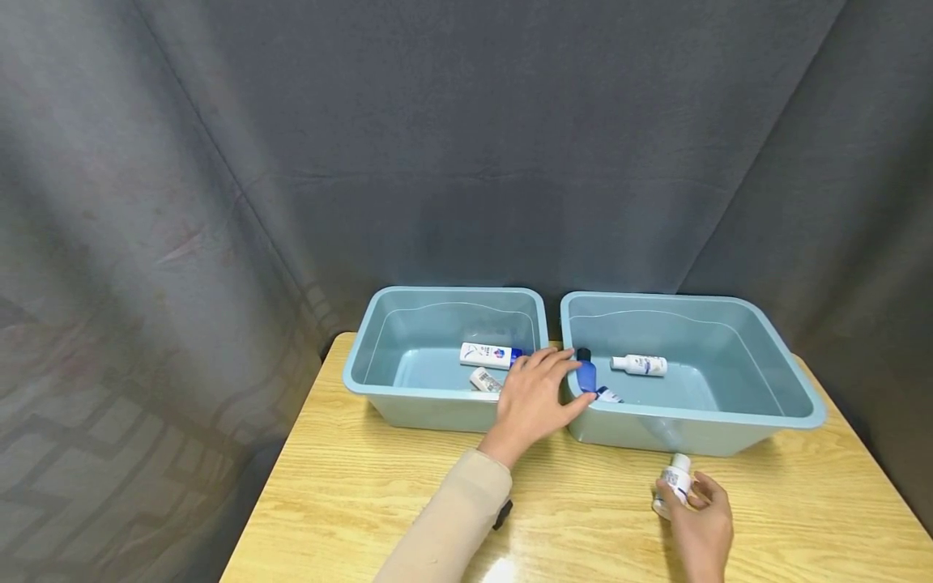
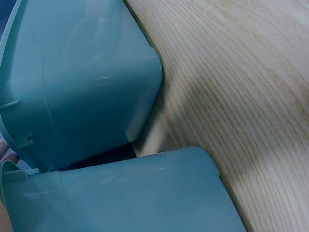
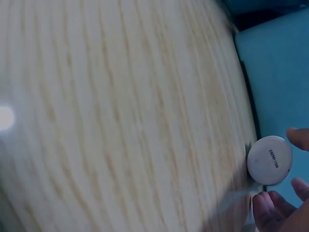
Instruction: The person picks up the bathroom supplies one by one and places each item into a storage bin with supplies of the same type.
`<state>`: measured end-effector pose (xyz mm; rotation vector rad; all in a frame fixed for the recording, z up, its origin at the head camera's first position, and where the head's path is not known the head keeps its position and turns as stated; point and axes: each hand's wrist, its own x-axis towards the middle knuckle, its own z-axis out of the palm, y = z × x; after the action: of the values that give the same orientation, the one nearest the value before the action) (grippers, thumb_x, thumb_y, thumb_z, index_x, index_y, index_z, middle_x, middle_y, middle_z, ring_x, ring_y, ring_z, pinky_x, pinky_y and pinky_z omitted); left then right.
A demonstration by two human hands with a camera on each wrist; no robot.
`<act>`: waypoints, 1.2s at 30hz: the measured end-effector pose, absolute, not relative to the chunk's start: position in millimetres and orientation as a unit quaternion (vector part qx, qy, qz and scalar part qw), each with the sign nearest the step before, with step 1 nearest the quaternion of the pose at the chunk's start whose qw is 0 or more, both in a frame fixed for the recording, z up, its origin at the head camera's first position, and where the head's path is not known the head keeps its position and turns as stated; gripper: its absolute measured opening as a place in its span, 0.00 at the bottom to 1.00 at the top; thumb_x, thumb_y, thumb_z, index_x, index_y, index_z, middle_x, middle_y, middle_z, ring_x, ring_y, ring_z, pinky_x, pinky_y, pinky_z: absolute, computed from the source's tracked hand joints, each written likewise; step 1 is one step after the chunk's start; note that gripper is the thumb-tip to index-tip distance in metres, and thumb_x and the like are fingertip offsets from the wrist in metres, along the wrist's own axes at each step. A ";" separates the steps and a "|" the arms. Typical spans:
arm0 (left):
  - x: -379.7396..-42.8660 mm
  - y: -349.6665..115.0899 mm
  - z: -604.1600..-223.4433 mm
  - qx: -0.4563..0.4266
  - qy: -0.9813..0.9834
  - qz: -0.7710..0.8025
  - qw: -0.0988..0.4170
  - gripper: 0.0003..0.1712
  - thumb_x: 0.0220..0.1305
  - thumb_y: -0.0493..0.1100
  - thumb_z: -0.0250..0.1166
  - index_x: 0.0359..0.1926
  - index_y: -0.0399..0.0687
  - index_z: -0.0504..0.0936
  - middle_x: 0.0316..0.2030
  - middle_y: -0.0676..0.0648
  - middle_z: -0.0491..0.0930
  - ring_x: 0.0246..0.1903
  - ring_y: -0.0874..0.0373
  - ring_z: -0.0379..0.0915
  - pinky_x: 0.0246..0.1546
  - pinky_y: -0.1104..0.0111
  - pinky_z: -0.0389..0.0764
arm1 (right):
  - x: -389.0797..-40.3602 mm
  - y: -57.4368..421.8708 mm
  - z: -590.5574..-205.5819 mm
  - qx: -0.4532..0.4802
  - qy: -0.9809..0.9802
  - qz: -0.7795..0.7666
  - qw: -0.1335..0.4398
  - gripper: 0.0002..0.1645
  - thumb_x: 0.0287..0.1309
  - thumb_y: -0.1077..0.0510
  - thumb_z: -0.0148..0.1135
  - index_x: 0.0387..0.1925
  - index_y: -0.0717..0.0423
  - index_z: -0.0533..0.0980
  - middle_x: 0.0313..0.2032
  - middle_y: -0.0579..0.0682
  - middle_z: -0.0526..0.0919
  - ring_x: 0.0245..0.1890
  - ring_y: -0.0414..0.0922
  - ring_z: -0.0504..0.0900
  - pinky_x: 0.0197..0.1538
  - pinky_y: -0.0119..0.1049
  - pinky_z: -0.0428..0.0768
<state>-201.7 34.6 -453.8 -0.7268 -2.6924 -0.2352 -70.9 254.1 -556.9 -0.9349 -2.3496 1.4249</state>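
Observation:
My right hand [image 1: 703, 526] grips a small white bottle [image 1: 676, 482] with a white cap, just in front of the right bin. In the right wrist view the round base of this bottle [image 3: 270, 160] faces the camera, with fingers [image 3: 277, 210] beside it. My left hand [image 1: 535, 393] reaches over the neighbouring rims of the two bins, thumb and fingers spread apart. Nearest to it is a blue bottle [image 1: 586, 376] with a black cap, at the left end of the right bin [image 1: 729, 417]. The left wrist view shows mostly bin walls; that hand is barely visible there.
Inside the left bin [image 1: 430, 394] lie a white bottle with a blue cap [image 1: 484, 355] and a small white bottle [image 1: 484, 380]. The right bin also holds a white bottle [image 1: 640, 365] and a partly hidden one [image 1: 608, 395]. Both bins stand on a wooden table [image 1: 350, 494] before a grey curtain [image 1: 481, 162].

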 end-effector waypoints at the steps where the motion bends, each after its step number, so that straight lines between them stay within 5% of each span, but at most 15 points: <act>1: -201.6 34.6 -453.8 -0.255 -0.948 -0.081 0.170 0.33 0.64 0.75 0.50 0.63 0.69 0.77 0.66 0.64 0.69 0.67 0.63 0.61 0.63 0.62 0.66 | -71.4 254.0 -557.5 -0.318 -0.805 0.487 0.119 0.40 0.59 0.56 0.69 0.65 0.72 0.63 0.58 0.71 0.70 0.48 0.57 0.72 0.29 0.15 0.61; 6: -201.6 34.6 -453.6 -0.253 -0.950 -0.072 0.170 0.33 0.64 0.76 0.49 0.63 0.71 0.77 0.66 0.64 0.69 0.67 0.64 0.60 0.62 0.63 0.66 | -74.6 254.0 -560.8 -0.315 -0.812 0.477 0.121 0.39 0.57 0.57 0.69 0.64 0.73 0.64 0.56 0.71 0.71 0.46 0.56 0.72 0.30 0.16 0.61; 13: -201.0 34.3 -451.8 -0.255 -0.949 -0.071 0.170 0.33 0.64 0.75 0.49 0.63 0.70 0.77 0.66 0.64 0.69 0.67 0.64 0.60 0.62 0.63 0.66 | -76.6 254.0 -562.2 -0.321 -0.816 0.463 0.130 0.38 0.54 0.59 0.71 0.62 0.70 0.68 0.51 0.68 0.75 0.32 0.32 0.69 0.28 0.18 0.65; 21: -201.2 34.2 -452.5 -0.256 -0.948 -0.079 0.170 0.33 0.64 0.75 0.51 0.62 0.68 0.78 0.66 0.64 0.69 0.67 0.64 0.61 0.62 0.63 0.67 | -76.7 254.9 -561.6 -0.317 -0.817 0.463 0.134 0.35 0.54 0.60 0.70 0.61 0.71 0.69 0.50 0.69 0.76 0.27 0.21 0.64 0.27 0.16 0.65; 36: -201.3 34.6 -452.2 -0.256 -0.949 -0.071 0.172 0.33 0.64 0.75 0.51 0.63 0.69 0.78 0.66 0.64 0.69 0.67 0.63 0.61 0.61 0.63 0.67 | -75.7 255.5 -562.0 -0.324 -0.807 0.477 0.125 0.32 0.56 0.61 0.66 0.60 0.71 0.69 0.52 0.70 0.75 0.26 0.19 0.62 0.26 0.17 0.67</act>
<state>-201.3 34.6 -452.2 -0.7272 -2.6920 -0.2024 -75.7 255.5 -562.0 -0.9447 -2.3526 1.3914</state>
